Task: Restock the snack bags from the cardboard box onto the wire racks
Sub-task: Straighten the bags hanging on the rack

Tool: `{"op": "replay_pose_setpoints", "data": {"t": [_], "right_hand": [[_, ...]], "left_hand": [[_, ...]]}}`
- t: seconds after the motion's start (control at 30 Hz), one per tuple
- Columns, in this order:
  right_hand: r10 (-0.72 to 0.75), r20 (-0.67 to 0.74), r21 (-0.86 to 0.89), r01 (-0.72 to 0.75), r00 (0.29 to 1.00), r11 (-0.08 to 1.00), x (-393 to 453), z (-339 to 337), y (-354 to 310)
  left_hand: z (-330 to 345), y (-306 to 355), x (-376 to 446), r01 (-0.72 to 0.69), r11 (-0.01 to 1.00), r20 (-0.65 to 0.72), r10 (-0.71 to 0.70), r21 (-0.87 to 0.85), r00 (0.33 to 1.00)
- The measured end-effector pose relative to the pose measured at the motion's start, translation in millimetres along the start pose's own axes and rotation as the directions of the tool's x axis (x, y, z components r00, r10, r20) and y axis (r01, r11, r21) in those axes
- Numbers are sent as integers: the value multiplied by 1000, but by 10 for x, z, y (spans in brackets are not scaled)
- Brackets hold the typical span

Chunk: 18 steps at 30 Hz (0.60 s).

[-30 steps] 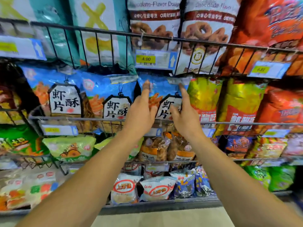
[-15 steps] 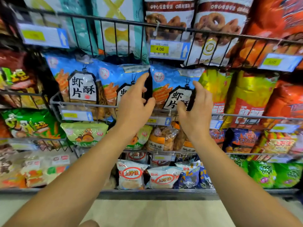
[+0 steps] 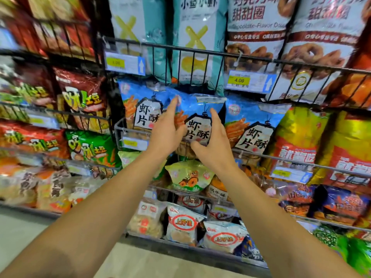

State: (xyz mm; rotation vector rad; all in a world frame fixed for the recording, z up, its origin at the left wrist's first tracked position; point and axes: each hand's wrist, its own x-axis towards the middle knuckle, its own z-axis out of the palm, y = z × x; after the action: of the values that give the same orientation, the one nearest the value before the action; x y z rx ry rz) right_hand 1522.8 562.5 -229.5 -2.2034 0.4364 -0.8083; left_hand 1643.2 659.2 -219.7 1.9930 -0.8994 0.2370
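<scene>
Three blue shrimp-chip bags stand side by side in a wire rack (image 3: 261, 155) at chest height. Both hands are at the middle blue bag (image 3: 198, 109). My left hand (image 3: 166, 133) lies against its left side with fingers straight and the index finger pointing up. On its right side my right hand (image 3: 212, 145) has its fingers straight up and its thumb low on the bag's front. The left blue bag (image 3: 144, 117) and the right blue bag (image 3: 251, 133) are untouched. No cardboard box is in view.
Above hang teal bags (image 3: 196, 37) and doughnut bags (image 3: 257, 33) behind a rail with a price tag (image 3: 249, 81). Yellow-red bags (image 3: 297, 141) stand to the right, green and red bags (image 3: 90, 145) to the left. Lower racks hold small bags (image 3: 188, 175).
Both hands moved left from the right blue bag to the middle one, and their fingers straightened. The view shifted left and closer to the rack.
</scene>
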Motion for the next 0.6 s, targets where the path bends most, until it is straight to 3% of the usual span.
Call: {"op": "replay_pose_setpoints", "data": {"t": [0.27, 0.4, 0.6], "right_hand": [[16, 22, -142, -13, 1000, 990, -99, -71, -64], [-75, -8, -353, 67, 997, 933, -77, -259, -174], [-264, -36, -447, 221, 964, 867, 163, -612, -658]], "left_hand": [[-96, -20, -8, -51, 999, 54, 49, 18, 997], [-346, 87, -14, -70, 990, -24, 73, 121, 997], [-900, 348, 120, -153, 976, -157, 178, 156, 972]]}}
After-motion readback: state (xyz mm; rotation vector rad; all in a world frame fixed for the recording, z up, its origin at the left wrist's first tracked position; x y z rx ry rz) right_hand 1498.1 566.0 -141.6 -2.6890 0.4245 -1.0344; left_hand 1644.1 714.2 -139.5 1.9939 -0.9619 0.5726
